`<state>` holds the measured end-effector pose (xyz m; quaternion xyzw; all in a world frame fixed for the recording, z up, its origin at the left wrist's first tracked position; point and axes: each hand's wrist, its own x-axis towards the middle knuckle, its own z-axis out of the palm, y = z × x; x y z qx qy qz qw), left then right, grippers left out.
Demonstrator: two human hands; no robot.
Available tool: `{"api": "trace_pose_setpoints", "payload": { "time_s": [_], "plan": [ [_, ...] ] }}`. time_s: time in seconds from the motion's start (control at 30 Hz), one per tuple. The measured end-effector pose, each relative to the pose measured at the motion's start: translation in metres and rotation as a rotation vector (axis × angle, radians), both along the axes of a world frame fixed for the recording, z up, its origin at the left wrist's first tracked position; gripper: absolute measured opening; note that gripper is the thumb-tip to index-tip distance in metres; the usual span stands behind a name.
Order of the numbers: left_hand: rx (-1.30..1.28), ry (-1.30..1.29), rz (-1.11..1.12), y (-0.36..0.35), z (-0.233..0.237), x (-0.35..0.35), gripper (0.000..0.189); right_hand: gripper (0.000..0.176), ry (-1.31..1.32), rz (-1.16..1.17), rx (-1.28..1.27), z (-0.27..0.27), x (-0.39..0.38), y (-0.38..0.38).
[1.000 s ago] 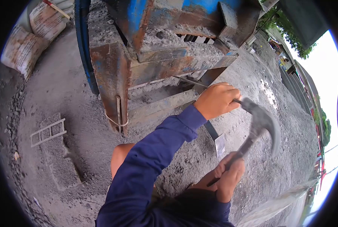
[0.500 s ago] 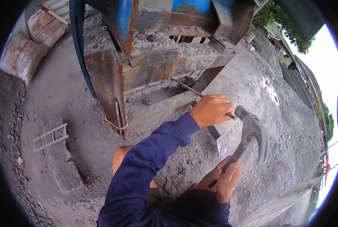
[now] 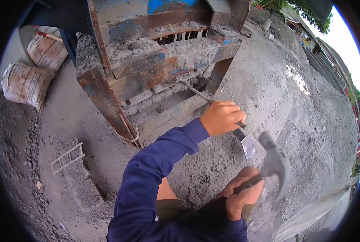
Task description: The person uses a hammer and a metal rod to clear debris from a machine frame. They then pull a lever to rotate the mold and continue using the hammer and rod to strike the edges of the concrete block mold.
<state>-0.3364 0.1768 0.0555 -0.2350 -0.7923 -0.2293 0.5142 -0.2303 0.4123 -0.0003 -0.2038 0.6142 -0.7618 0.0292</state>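
While our left hand [image 3: 222, 117] clamps a steel rod [image 3: 196, 92] at the rusty press's [image 3: 147, 74] lower ledge, our right hand [image 3: 242, 193] grips a hammer [image 3: 274, 163] held clear; caked grit, we judge, largely remains.

No legible text or numbers, faint reddish print on the sacks [image 3: 26, 82], too blurred to read

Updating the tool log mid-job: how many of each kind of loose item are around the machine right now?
hammer: 1
steel rod: 1
flat-bladed tool: 1
sacks: 2
ladder-shaped frame: 1
Total: 6
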Motion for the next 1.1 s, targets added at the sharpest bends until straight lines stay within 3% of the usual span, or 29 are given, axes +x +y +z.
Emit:
{"api": "trace_pose_setpoints", "payload": {
  "time_s": [0.03, 0.1, 0.17, 0.2, 0.23, 0.33, 0.4, 0.5, 0.57, 0.6, 0.63, 0.7, 0.83, 1.1],
  "plan": [
    [-0.005, -0.013, -0.007, 0.000, 0.000, -0.001, 0.019, 0.064, 0.079, -0.071, -0.041, 0.017, 0.003, -0.005],
    [-0.047, -0.022, -0.010, 0.000, 0.000, 0.001, 0.019, 0.061, 0.068, 0.003, -0.338, 0.009, -0.001, 0.001],
    [-0.069, -0.028, -0.001, 0.001, 0.000, -0.001, 0.019, 0.060, 0.090, -0.017, -0.257, -0.011, -0.001, -0.009],
    [-0.085, -0.027, 0.001, 0.003, -0.001, -0.002, 0.019, 0.061, -0.006, -0.056, -0.014, -0.007, 0.002, -0.012],
    [-0.093, -0.040, -0.007, 0.004, -0.002, -0.002, 0.019, 0.061, -0.097, 0.062, 0.120, -0.010, -0.001, -0.009],
    [-0.068, -0.039, -0.003, 0.005, -0.003, -0.006, 0.021, 0.067, -0.185, 0.063, 0.035, -0.012, -0.002, 0.000],
    [-0.083, -0.046, 0.011, 0.004, -0.001, -0.006, 0.022, 0.060, -0.042, -0.006, -0.233, -0.008, -0.006, -0.003],
    [-0.103, -0.062, 0.012, 0.006, -0.004, -0.003, 0.023, 0.058, 0.040, -0.044, -0.353, -0.013, -0.006, -0.004],
    [-0.119, -0.056, -0.017, 0.005, -0.006, -0.007, 0.024, 0.056, -0.069, 0.055, 0.145, -0.022, -0.008, 0.004],
    [-0.110, -0.078, 0.008, -0.002, -0.015, -0.010, 0.025, 0.056, -0.135, 0.068, 0.152, -0.007, -0.002, -0.005],
    [-0.106, -0.093, 0.032, -0.010, -0.023, -0.014, 0.026, 0.056, -0.137, 0.054, 0.141, -0.008, 0.001, -0.003],
    [-0.156, -0.137, 0.068, -0.037, -0.049, -0.007, 0.027, 0.058, -0.238, 0.059, -0.137, -0.010, 0.000, -0.002],
    [-0.189, -0.137, 0.051, -0.031, -0.060, 0.000, 0.030, 0.061, -0.138, 0.084, -0.334, 0.007, -0.010, -0.005],
    [-0.132, -0.106, -0.045, -0.003, -0.027, 0.009, 0.033, 0.061, -0.339, 0.115, -0.326, -0.010, -0.009, -0.008]
  ]
}}
